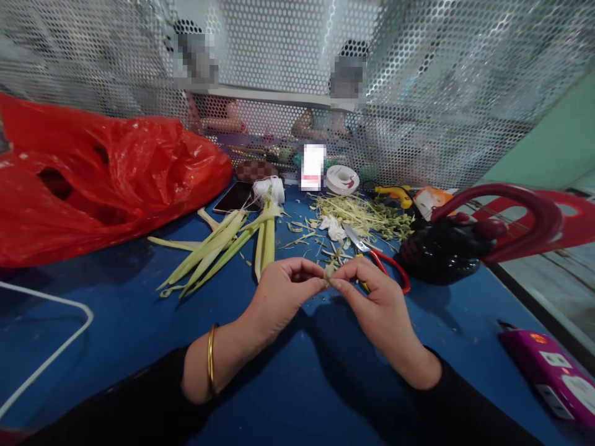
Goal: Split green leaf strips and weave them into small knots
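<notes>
My left hand (286, 291) and my right hand (379, 310) meet fingertip to fingertip above the blue table. Between them they pinch a small pale green piece of leaf (329, 272); its exact kind is hard to tell. Just beyond my right hand lie scissors (356, 238) with red handles, partly hidden by the fingers. Long pale green leaf strips (209, 248) are spread past my left hand, and a thicker green stalk (268, 238) points away from it. White thread is wound on a spool (274, 189) at the far end of the stalk.
A red plastic bag (153, 167) fills the left side. Dry plant scraps (362, 214), a ribbon roll (343, 179), a yellow-handled tool (395, 195) and a dark pot (441, 248) stand at the back right. A purple power strip (546, 365) lies at right, a white cable (69, 297) at left.
</notes>
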Available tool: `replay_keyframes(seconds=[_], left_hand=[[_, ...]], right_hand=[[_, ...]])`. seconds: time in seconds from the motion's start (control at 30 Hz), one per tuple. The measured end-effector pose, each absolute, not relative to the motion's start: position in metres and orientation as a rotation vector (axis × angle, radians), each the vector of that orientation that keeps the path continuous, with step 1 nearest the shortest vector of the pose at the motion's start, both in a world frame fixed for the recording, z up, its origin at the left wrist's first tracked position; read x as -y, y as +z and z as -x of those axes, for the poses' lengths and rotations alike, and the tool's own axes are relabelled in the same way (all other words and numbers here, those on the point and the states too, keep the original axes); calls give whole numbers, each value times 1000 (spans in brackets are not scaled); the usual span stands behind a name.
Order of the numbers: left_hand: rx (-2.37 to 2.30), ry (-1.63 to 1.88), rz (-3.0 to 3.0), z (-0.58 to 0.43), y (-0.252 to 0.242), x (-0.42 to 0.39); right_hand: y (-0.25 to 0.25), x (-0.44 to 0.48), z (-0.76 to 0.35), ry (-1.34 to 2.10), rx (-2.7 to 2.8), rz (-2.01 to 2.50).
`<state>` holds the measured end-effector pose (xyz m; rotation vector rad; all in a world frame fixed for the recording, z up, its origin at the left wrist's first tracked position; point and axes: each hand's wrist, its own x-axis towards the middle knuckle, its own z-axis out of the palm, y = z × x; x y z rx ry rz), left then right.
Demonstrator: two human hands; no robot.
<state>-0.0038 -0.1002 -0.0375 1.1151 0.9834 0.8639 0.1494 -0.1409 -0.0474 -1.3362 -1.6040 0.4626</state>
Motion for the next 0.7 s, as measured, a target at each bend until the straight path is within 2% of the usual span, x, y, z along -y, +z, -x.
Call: replay_keyframes(seconds=[0.3,0.7], left_hand=[[-996,866,-1157,3,-37,100],[-947,811,-1135,3,-40,98]], right_hand=[[-48,137,-149,741,1415,1393],[-50,137,-149,922,1335,1402]])
